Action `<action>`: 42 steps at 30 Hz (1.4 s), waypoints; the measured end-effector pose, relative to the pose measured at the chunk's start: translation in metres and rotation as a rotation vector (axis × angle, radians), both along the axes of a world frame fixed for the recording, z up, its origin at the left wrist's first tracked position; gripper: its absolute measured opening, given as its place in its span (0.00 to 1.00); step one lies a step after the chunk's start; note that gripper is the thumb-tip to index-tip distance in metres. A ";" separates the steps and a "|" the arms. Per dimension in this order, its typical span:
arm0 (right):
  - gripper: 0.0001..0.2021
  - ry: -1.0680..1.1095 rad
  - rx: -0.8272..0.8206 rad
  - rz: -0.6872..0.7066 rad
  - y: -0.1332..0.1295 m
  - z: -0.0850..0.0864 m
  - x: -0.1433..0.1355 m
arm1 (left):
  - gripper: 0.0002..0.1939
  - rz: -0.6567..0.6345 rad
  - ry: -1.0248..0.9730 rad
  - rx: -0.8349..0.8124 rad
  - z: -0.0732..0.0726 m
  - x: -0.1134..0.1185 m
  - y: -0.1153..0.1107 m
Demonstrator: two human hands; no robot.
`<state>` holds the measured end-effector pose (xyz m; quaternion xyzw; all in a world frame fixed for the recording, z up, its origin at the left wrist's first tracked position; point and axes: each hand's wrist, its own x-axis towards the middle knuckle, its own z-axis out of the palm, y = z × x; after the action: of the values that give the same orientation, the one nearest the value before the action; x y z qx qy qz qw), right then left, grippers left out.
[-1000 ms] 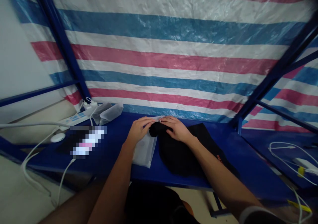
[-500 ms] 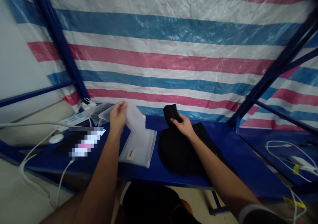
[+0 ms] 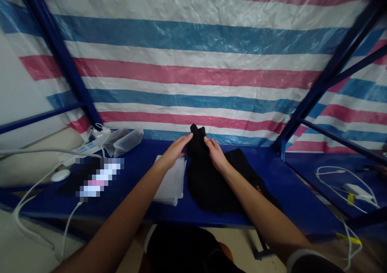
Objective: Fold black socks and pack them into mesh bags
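Observation:
Both hands are on a small folded black cloth, raised over the blue table. My left hand grips its left edge, and my right hand pinches its right side. Beneath and to the right of them spreads a larger black garment with small orange lettering; where it parts from the held cloth cannot be made out. Frosted plastic bags lie stacked left of the garment, partly behind my left forearm.
On the left are a phone-like device with a blurred screen, a power strip, a round white disc and crumpled plastic bags. White cables and a charger sit on the right. Striped sheeting hangs behind the blue table.
My left hand has let go of the frosted bag, which now lies on the stack, and moved right to the black cloth. The view has shifted slightly.

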<state>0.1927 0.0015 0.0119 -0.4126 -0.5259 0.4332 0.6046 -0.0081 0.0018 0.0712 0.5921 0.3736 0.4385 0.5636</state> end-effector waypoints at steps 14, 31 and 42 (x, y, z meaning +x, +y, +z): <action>0.41 0.035 -0.081 0.024 -0.079 0.029 0.120 | 0.14 -0.117 -0.578 -0.364 0.021 0.060 -0.037; 0.31 -0.104 -0.347 0.099 -0.042 -0.009 0.226 | 0.18 -0.113 0.091 -0.307 -0.023 0.017 -0.011; 0.27 -0.446 0.031 -0.124 -0.016 0.013 0.228 | 0.09 0.118 0.352 0.385 -0.012 0.061 -0.002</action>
<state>0.4203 -0.0145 0.0253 -0.5206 -0.6265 0.2851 0.5052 0.0525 0.0000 0.0589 0.7326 0.4094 0.4238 0.3406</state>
